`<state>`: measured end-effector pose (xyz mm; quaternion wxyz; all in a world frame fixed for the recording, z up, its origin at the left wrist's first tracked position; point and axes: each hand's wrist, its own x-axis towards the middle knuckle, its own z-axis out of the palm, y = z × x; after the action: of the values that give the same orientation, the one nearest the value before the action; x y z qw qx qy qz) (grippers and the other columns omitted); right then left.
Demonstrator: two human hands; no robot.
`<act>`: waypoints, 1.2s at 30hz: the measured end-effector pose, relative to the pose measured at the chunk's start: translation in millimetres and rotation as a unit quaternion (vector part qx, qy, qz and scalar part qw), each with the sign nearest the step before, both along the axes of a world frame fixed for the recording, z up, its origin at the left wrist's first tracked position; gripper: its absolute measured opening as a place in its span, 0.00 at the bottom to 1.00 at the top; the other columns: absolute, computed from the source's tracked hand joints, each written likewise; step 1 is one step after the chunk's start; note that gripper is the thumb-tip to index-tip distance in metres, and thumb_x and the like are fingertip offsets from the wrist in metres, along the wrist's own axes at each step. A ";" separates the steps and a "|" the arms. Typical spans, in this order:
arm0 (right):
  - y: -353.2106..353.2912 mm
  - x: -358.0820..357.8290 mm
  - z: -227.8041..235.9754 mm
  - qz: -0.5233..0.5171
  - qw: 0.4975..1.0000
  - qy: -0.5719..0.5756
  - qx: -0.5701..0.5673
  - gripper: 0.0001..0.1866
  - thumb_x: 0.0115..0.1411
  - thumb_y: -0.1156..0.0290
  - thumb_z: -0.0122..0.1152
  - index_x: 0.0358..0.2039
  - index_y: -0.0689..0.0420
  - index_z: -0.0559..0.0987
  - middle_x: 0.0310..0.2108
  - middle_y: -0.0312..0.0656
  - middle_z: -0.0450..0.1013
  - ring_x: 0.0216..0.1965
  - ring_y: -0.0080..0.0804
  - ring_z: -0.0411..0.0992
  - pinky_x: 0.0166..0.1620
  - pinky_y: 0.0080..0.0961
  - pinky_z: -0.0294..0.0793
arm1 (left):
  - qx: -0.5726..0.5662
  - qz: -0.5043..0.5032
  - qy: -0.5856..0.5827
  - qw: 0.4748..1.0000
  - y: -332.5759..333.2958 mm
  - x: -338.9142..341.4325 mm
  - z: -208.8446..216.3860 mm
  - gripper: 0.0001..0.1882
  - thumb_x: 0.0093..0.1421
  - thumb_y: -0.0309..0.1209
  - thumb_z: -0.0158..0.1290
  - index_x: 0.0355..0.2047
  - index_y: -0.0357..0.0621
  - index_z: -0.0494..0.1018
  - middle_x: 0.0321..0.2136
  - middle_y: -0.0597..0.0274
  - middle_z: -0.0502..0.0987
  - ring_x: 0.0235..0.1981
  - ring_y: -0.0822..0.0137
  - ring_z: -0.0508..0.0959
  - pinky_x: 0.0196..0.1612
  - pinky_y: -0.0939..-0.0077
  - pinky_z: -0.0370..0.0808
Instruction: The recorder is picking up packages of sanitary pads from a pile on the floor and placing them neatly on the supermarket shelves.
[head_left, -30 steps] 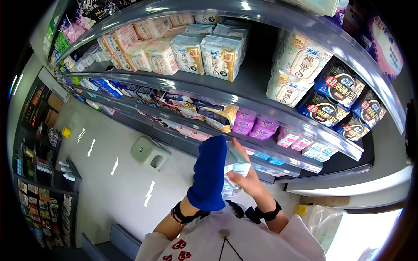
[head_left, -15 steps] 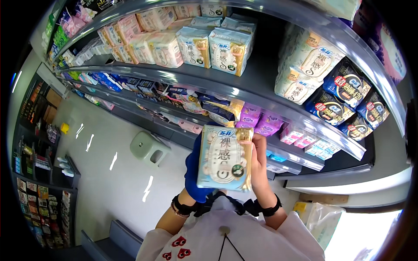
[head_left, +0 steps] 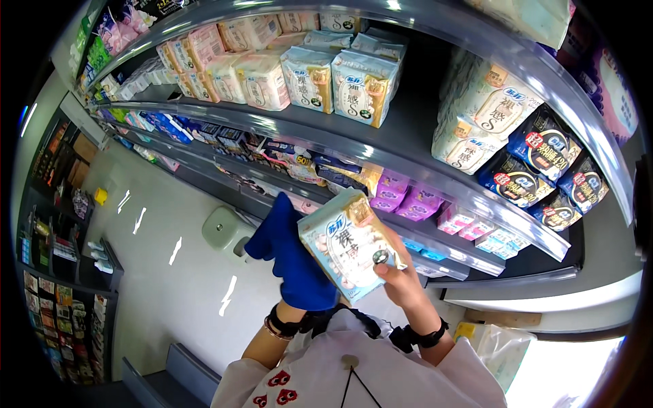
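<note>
A square pale-blue and white package of sanitary pads [head_left: 350,245] with a gold side panel is tilted in front of my chest. My right hand [head_left: 403,272] grips its right side, the thumb lying on the front face. Next to its left edge is my left hand [head_left: 296,268], fully covered by a loose blue glove-like covering. Its finger-like parts point up and out to the left, spread apart. Whether it touches the package's edge I cannot tell. On the upper shelf, matching pale-blue packages [head_left: 364,88] stand at the front of a row, beside pink-and-white ones [head_left: 262,81].
The shelf [head_left: 401,132] has a dark gap between the pale-blue packages and the stacked white packs [head_left: 486,112]. Dark-blue packs [head_left: 537,146] sit to their right. Lower shelves hold purple packs [head_left: 398,194]. A green plastic stool [head_left: 221,228] stands on the floor at left.
The package has tipped over, its top turning to the left. My left hand has come from behind it to its left side, and my right thumb now lies on its front.
</note>
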<state>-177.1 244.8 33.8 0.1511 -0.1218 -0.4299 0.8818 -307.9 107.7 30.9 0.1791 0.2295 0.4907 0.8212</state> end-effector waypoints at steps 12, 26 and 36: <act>18.0 4.7 10.2 0.123 0.904 0.088 0.400 0.43 0.43 0.77 0.70 0.63 0.58 0.67 0.58 0.46 0.66 0.60 0.41 0.62 0.63 0.32 0.58 | -0.159 -0.160 0.481 0.847 -9.1 -33.7 49.0 0.47 0.50 0.35 0.67 0.66 0.37 0.56 0.62 0.48 0.64 0.63 0.55 0.65 0.65 0.61 0.60; 8.6 2.0 -22.1 0.248 0.963 0.100 -0.029 0.52 0.42 0.66 0.70 0.67 0.59 0.56 0.64 0.50 0.61 0.65 0.42 0.59 0.66 0.35 0.54 | -0.084 -0.275 0.016 0.958 -27.3 -40.1 -14.0 0.27 0.56 0.29 0.60 0.54 0.30 0.67 0.50 0.49 0.73 0.47 0.55 0.75 0.52 0.64 0.70; 3.9 -16.2 -13.7 -0.013 0.938 0.063 0.342 0.45 0.59 0.60 0.65 0.70 0.57 0.51 0.69 0.47 0.52 0.70 0.37 0.50 0.68 0.35 0.50 | 0.221 -0.179 -0.312 0.906 -5.4 -16.5 10.1 0.29 0.59 0.21 0.55 0.60 0.37 0.63 0.54 0.56 0.73 0.54 0.66 0.74 0.56 0.65 0.73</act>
<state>-193.2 248.8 20.1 0.2224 -0.0126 -0.6931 0.6856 -324.4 102.4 41.0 0.4115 0.0795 0.1661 0.8926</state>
